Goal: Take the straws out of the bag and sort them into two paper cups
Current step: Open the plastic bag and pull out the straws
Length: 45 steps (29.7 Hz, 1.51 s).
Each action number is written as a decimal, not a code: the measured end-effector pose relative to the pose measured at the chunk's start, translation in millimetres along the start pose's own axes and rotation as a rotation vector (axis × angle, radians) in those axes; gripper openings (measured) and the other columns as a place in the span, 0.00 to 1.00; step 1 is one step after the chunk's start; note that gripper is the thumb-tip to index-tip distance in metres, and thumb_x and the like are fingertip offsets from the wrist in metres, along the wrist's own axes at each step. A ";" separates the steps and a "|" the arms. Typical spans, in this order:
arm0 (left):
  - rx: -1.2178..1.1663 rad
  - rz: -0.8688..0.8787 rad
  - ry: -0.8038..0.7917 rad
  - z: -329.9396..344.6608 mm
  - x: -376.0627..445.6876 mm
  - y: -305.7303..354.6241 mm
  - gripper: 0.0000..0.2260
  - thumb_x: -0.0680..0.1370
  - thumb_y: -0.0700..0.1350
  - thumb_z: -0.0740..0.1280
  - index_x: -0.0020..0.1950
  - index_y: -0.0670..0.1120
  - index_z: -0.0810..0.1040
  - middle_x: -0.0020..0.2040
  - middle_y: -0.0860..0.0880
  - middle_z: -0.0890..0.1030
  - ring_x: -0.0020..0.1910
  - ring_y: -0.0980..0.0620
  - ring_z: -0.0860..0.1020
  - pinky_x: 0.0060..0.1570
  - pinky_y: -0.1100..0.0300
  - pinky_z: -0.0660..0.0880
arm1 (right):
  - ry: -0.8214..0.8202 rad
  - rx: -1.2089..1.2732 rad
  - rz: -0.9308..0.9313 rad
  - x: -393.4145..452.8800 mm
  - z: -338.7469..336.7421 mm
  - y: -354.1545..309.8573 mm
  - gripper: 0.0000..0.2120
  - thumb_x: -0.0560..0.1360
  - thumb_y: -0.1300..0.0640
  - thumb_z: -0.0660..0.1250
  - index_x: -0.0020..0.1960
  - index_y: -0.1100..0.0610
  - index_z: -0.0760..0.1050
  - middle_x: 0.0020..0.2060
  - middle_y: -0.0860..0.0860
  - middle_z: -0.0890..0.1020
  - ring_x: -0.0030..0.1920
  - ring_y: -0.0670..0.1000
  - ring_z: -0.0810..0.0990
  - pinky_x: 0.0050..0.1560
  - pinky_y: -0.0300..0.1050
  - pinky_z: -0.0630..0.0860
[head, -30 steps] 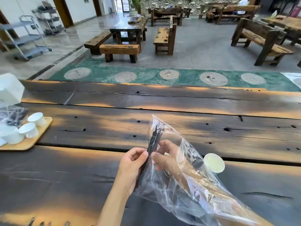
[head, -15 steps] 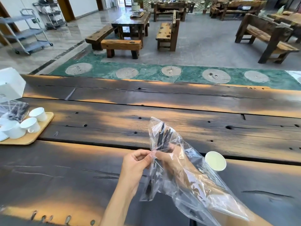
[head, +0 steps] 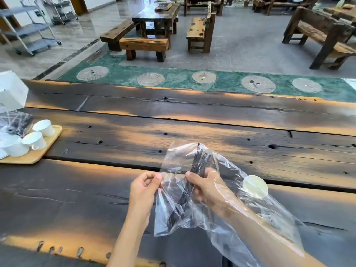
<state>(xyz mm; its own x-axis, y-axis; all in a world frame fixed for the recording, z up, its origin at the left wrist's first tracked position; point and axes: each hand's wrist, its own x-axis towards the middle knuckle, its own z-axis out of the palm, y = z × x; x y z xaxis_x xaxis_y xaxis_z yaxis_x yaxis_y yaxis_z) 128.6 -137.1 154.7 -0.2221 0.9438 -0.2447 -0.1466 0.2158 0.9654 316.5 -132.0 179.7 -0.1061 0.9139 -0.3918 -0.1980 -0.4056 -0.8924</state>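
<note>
A clear plastic bag (head: 227, 214) lies crumpled over my right forearm on the dark wooden table (head: 192, 122). My right hand (head: 204, 186) is inside the bag, closed around a bundle of black straws (head: 198, 162) whose tips poke up toward the bag's far end. My left hand (head: 144, 186) pinches the bag's edge from outside, to the left of the straws. One white paper cup (head: 255, 186) stands just right of my right hand, seen through the plastic. Only this one paper cup is in sight.
At the left edge a wooden tray (head: 40, 153) carries white ceramic cups (head: 35, 140), with a white box (head: 11, 91) and another plastic packet (head: 15, 122) behind it. Beyond the table are benches, a green floor strip and metal carts.
My left hand has slid left off the straws and now pinches the bag's edge, pulling it wider. The right hand keeps hold of the straws inside.
</note>
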 end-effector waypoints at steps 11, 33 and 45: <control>0.206 -0.087 -0.108 -41.4 0.8 -15.8 0.11 0.79 0.42 0.68 0.39 0.38 0.81 0.29 0.47 0.78 0.28 0.51 0.73 0.34 0.58 0.70 | 0.105 -0.119 0.011 30.4 15.3 13.6 0.14 0.77 0.56 0.71 0.52 0.67 0.74 0.25 0.50 0.78 0.21 0.47 0.70 0.21 0.37 0.68; 0.091 -0.145 0.311 -121.4 50.9 -49.7 0.14 0.80 0.46 0.67 0.42 0.37 0.81 0.28 0.49 0.72 0.24 0.53 0.65 0.25 0.60 0.61 | -0.193 -0.272 0.118 75.0 60.4 11.1 0.08 0.80 0.63 0.64 0.56 0.66 0.70 0.36 0.62 0.72 0.20 0.41 0.72 0.20 0.33 0.68; 0.047 -0.224 0.447 -151.4 75.8 -76.1 0.12 0.80 0.44 0.67 0.41 0.38 0.80 0.28 0.48 0.73 0.23 0.54 0.66 0.22 0.63 0.62 | -0.443 -0.709 0.228 97.8 50.3 44.4 0.11 0.80 0.54 0.65 0.41 0.57 0.73 0.27 0.46 0.76 0.20 0.38 0.72 0.23 0.29 0.67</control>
<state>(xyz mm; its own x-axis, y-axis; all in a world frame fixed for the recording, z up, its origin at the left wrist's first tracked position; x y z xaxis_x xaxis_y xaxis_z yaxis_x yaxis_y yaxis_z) -23.0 -119.9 49.0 -0.5831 0.6757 -0.4511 -0.1965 0.4214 0.8853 248.3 -61.6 113.0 -0.4687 0.6610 -0.5860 0.5127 -0.3366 -0.7898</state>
